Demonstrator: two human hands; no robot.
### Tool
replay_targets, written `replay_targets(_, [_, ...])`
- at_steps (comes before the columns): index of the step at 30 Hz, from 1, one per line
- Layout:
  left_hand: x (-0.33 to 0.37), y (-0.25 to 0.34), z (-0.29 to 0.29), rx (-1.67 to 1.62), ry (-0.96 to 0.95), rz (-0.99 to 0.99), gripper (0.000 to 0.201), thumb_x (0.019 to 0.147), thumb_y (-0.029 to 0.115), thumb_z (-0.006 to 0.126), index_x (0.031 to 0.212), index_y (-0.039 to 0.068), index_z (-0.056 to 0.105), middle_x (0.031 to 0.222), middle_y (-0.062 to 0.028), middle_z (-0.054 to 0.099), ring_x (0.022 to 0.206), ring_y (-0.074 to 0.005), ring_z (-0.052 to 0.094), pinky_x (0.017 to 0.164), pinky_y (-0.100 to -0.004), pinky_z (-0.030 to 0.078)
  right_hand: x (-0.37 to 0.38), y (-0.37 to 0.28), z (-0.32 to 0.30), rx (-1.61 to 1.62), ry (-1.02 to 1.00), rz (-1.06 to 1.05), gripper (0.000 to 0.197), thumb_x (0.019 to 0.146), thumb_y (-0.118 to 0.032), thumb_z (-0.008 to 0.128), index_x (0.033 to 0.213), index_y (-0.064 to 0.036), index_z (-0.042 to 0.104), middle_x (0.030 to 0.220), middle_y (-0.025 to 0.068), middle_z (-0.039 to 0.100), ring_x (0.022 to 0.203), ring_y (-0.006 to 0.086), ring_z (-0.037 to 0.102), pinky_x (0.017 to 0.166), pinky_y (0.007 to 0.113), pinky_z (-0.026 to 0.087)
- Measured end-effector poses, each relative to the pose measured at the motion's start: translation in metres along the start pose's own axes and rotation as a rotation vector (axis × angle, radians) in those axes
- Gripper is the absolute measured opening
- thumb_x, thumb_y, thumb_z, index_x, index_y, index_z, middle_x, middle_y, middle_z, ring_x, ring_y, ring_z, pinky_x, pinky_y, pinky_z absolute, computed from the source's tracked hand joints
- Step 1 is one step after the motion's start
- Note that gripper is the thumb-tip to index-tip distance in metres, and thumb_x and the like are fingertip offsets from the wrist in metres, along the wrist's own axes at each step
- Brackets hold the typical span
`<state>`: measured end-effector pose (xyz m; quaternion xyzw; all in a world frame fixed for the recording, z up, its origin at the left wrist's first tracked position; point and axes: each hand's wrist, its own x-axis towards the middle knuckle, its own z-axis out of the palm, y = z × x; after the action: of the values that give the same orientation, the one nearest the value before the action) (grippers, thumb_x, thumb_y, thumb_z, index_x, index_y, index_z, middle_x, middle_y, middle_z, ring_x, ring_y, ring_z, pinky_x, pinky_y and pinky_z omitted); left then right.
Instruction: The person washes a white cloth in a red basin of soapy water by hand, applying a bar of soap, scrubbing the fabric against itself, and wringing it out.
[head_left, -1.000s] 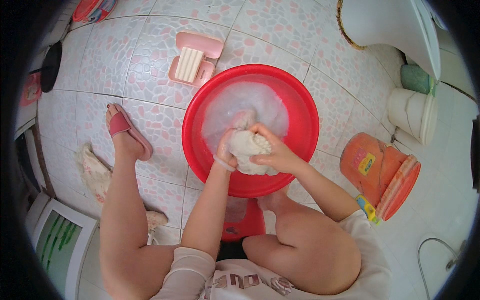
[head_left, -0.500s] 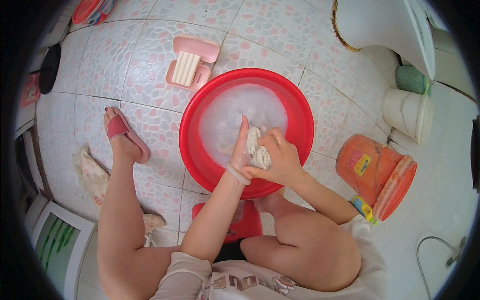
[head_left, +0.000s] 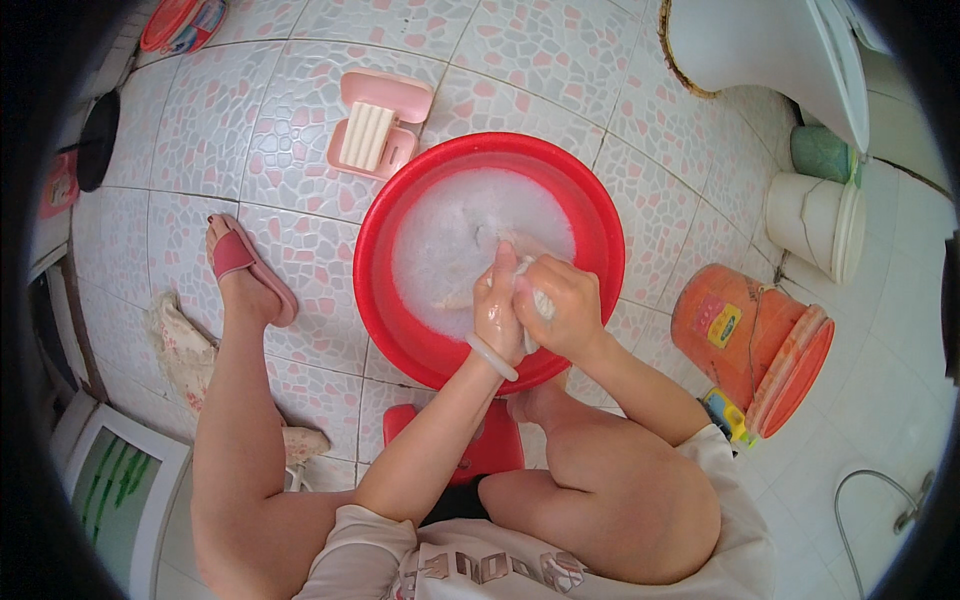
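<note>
A bunched, wet whitish cloth point(head_left: 543, 304) is squeezed between my two hands over the near part of a red basin point(head_left: 375, 300). My left hand point(head_left: 499, 308), wearing a pale bangle point(head_left: 492, 357) at the wrist, is closed around one side of the cloth. My right hand point(head_left: 565, 305) grips it from the other side, fingers curled. Most of the cloth is hidden by the hands. Foamy, cloudy water point(head_left: 440, 230) fills the basin, with part of a pale fabric showing in it.
A pink soap box point(head_left: 388, 88) lies open beyond the basin, holding a ridged cream soap bar point(head_left: 367, 136). To the right are an orange bucket point(head_left: 715, 310) and a white bucket point(head_left: 805, 225). A red stool point(head_left: 490, 445) stands nearest me; a crumpled cloth point(head_left: 185, 355) lies left.
My left hand has gone from extended fingers to closed around the cloth. Both hands have come together, covering more of it.
</note>
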<state>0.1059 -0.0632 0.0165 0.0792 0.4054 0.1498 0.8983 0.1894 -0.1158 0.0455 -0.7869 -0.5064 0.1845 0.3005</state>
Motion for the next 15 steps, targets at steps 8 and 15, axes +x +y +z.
replay_targets(8, [0.035,0.039,-0.036,0.480,0.197,0.112,0.034,0.081,0.012,0.063,0.109,0.002,0.046,0.100,-0.0065,0.056,0.090,-0.0159,0.055,0.080,-0.0278,0.045,0.016,0.063,0.002,0.518,-0.179,0.484,0.051,0.075,-0.017,0.068,0.114,-0.0056,0.038,0.107,0.0129,0.046,0.107,0.0218,0.046,0.088,0.033,0.040])
replay_targets(15, [0.046,0.002,-0.107,0.332,0.344,0.564,0.078,0.066,-0.003,0.067,0.133,-0.001,0.026,0.129,-0.0170,0.037,0.119,-0.0241,0.039,0.101,-0.0342,0.031,0.002,0.086,0.013,0.102,-0.034,0.254,0.070,0.067,0.000,0.067,0.124,-0.0009,0.027,0.129,0.0201,0.033,0.125,0.0318,0.033,0.101,0.038,0.032])
